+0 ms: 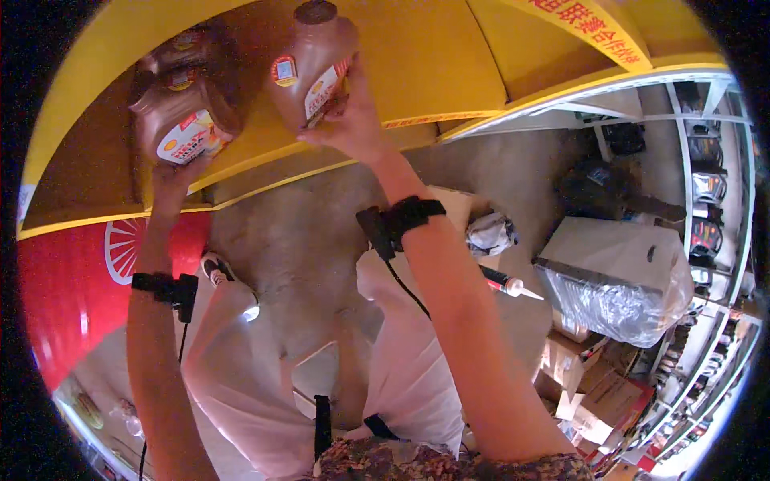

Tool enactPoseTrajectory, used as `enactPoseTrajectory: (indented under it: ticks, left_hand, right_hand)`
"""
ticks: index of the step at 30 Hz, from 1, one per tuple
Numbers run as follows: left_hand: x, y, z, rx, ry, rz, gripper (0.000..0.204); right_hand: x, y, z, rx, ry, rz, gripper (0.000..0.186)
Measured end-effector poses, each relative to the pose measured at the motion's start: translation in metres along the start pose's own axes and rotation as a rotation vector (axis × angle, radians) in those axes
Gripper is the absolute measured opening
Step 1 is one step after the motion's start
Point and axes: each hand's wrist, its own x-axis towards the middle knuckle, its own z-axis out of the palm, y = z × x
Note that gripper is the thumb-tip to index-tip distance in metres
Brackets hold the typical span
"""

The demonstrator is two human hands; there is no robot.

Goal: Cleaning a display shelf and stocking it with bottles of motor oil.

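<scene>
My right hand (353,124) is closed around the lower side of a brown plastic engine-oil bottle (303,68), which leans slightly on the yellow shelf (433,68). Its dark cap points toward the top of the view, and its label is partly covered by my fingers. To the left, my left hand (178,180) grips the bottom end of another brown engine-oil bottle (180,116) with a white label. Fingers of that hand are partly hidden by the bottle. Behind it stands one more brown bottle (180,52) in shadow.
A raised yellow lip runs along the shelf front, above a red panel (72,280). On the right lie a plastic-wrapped grey box (618,256), a sealant tube (505,280) and opened cardboard boxes (593,385). Metal racks (706,208) with packaged goods line the far right.
</scene>
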Motion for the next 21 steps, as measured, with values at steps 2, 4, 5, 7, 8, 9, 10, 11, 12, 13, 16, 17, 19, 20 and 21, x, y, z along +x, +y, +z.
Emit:
enactPoseTrajectory:
  ticks: [2,4,5,7,8,9,10,11,12,13,16,17,19,20,21]
  left_hand:
    - [0.003,0.019,0.035,-0.087,0.034,-0.022,0.048]
    - [0.006,0.020,0.035,-0.132,0.099,-0.049,0.046]
    - [0.010,0.007,0.019,-0.068,0.195,0.020,0.043]
    - [0.018,0.001,0.018,-0.021,0.282,0.080,0.041]
    - [0.021,0.011,0.022,0.053,0.228,0.005,0.043]
    - [0.026,0.017,0.016,0.138,0.180,-0.064,0.046]
    - [0.031,0.013,0.010,0.152,0.187,-0.066,0.046]
    - [0.038,0.012,0.010,0.250,0.227,0.019,0.048]
    - [0.041,0.011,0.007,0.349,0.267,0.103,0.050]
    - [0.044,0.011,0.002,0.360,0.273,0.104,0.050]
    - [0.056,0.033,0.024,0.124,0.190,0.176,0.049]
    - [0.071,0.021,0.006,0.031,0.183,0.211,0.047]
    - [0.075,0.031,0.009,0.142,0.116,0.228,0.056]
    - [0.078,0.033,0.007,0.141,0.116,0.226,0.056]
    - [0.081,0.035,0.006,0.106,0.156,0.205,0.050]
  right_hand:
    - [0.002,0.027,-0.022,-0.250,0.092,-0.056,0.138]
    - [0.004,0.042,-0.019,-0.458,0.158,-0.121,0.140]
    - [0.007,0.045,-0.002,-0.462,0.209,-0.108,0.140]
    - [0.002,0.046,0.006,-0.484,0.260,-0.078,0.140]
    - [-0.001,0.040,0.007,-0.632,0.316,-0.064,0.133]
    - [-0.001,0.036,0.012,-0.769,0.369,-0.058,0.125]
    - [-0.002,0.031,0.018,-0.753,0.364,-0.061,0.125]
    - [-0.003,0.029,0.019,-0.754,0.372,-0.012,0.125]
    - [-0.002,0.027,0.020,-0.754,0.378,0.037,0.124]
    - [0.000,0.025,0.021,-0.743,0.374,0.033,0.124]
    - [-0.004,0.029,0.009,-0.747,0.374,-0.060,0.123]
    - [-0.001,0.026,0.020,-0.727,0.366,-0.041,0.123]
    - [-0.003,0.025,0.015,-0.748,0.369,-0.007,0.123]
    - [-0.003,0.024,0.016,-0.769,0.365,-0.003,0.122]
    - [-0.003,0.023,0.017,-0.790,0.362,0.000,0.121]
